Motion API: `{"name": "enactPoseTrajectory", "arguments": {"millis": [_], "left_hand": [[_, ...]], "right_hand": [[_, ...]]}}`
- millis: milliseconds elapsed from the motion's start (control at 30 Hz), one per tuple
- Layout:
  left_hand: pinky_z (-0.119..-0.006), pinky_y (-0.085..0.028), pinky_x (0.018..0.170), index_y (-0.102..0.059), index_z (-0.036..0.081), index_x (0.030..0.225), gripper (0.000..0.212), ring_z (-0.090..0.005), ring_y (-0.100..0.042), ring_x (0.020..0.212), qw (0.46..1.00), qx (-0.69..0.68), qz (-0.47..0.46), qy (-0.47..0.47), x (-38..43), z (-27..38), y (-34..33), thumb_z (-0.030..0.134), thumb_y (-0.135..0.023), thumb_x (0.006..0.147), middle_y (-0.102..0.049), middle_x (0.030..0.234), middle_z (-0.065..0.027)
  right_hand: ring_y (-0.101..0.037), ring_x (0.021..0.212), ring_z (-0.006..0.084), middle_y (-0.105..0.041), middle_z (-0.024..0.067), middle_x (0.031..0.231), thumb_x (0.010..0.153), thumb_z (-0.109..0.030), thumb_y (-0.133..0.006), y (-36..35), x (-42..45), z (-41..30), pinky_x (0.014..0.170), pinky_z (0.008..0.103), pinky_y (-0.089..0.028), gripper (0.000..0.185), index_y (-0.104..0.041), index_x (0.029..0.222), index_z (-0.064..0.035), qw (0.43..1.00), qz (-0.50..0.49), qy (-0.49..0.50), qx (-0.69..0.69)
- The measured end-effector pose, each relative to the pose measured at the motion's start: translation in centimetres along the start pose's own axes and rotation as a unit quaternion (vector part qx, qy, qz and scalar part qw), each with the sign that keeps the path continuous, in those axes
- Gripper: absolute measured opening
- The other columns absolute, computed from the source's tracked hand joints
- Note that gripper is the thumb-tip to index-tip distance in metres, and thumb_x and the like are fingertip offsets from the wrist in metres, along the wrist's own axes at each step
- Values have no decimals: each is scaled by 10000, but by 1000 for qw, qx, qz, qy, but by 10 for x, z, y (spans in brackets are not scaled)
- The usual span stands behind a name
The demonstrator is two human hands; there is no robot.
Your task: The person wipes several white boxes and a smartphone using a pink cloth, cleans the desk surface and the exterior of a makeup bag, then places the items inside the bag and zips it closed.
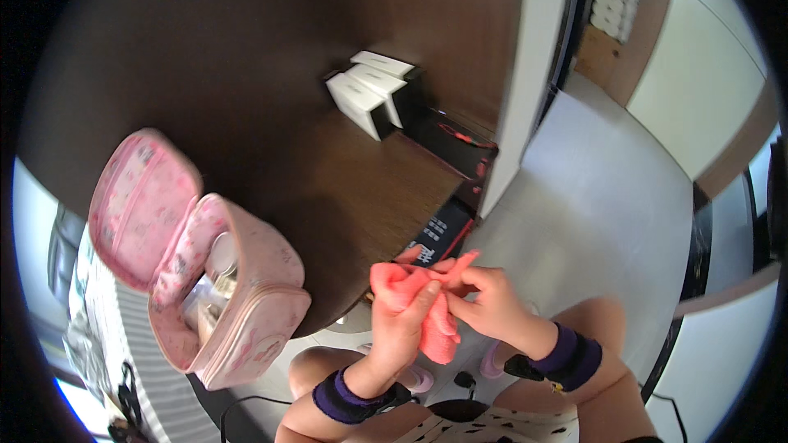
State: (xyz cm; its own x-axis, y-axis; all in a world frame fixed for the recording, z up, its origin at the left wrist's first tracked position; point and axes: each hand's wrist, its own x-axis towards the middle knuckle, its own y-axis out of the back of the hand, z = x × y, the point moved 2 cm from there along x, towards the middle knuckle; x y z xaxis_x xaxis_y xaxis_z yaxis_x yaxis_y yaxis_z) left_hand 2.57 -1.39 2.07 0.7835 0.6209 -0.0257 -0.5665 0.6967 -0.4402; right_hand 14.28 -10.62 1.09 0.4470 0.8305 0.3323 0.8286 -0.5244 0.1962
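A coral-pink cloth (438,338) is bunched up in front of my lap. My left hand (394,332) grips it, thumb on top, with folds sticking out above and below the fingers. My right hand (492,301) pinches the cloth from the other side, beside a thin twisted end that points up and right. Some fingertips are hidden in the folds. To the left, a pink vanity case (271,246) stands with its lid (148,215) raised. Inside it I can see a round white-topped container (225,252) and several small items partly wrapped in clear plastic.
Several white boxes (363,98) stand on the dark brown table (345,184) near its back panel. A black box with a red cord (455,132) lies beside them. Another dark printed box (440,231) sits at the edge. A black cable (246,400) runs below the case.
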Motion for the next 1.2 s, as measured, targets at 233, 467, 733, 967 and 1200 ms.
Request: {"name": "enactPoseTrajectory", "arguments": {"millis": [233, 467, 733, 967, 1200], "left_hand": [[-308, -571, 643, -349, 21, 1347, 381, -163, -645, 752, 991, -113, 76, 20, 9, 9, 5, 97, -522, 1017, -621, 1104, -124], [-337, -582, 638, -447, 24, 1259, 316, -202, -668, 733, 983, -169, 78, -4, -3, 36, 23, 133, -578, 993, -640, 996, -123], [-285, -515, 417, -490, 10, 1190, 255, -152, -621, 553, 984, -179, 26, 3, -15, 42, 42, 186, -540, 1013, -645, 845, -91], [-312, -530, 446, -471, 5, 1190, 270, -182, -620, 557, 981, -164, 85, -56, -13, 34, 53, 157, -575, 993, -641, 939, -129], [-334, -545, 479, -452, 34, 1212, 295, -196, -637, 622, 980, -189, 58, -18, -21, 45, 58, 133, -596, 974, -617, 965, -112]], "right_hand": [[-654, 685, 97, -697, 50, 775, 851, 15, -711, 15, 7, -2, 636, 245, -523, 62, -661, 888, 10, 995, 50, 1, -89], [-629, 768, 88, -671, 69, 878, 877, 34, -677, 1, 35, -30, 657, 235, -520, 45, -646, 908, 46, 999, 42, 12, 22], [-607, 709, 158, -615, 72, 834, 793, -5, -736, -105, 134, -170, 608, 272, -486, 77, -707, 864, -15, 917, -192, 288, -198], [-600, 757, 219, -597, 15, 779, 803, -194, -728, -198, 196, -181, 628, 351, -501, 81, -698, 810, -119, 755, -286, 452, -379], [-633, 793, 211, -590, 12, 797, 810, -208, -720, -244, 198, -175, 631, 355, -521, 81, -690, 831, -136, 713, -279, 511, -390]]}}
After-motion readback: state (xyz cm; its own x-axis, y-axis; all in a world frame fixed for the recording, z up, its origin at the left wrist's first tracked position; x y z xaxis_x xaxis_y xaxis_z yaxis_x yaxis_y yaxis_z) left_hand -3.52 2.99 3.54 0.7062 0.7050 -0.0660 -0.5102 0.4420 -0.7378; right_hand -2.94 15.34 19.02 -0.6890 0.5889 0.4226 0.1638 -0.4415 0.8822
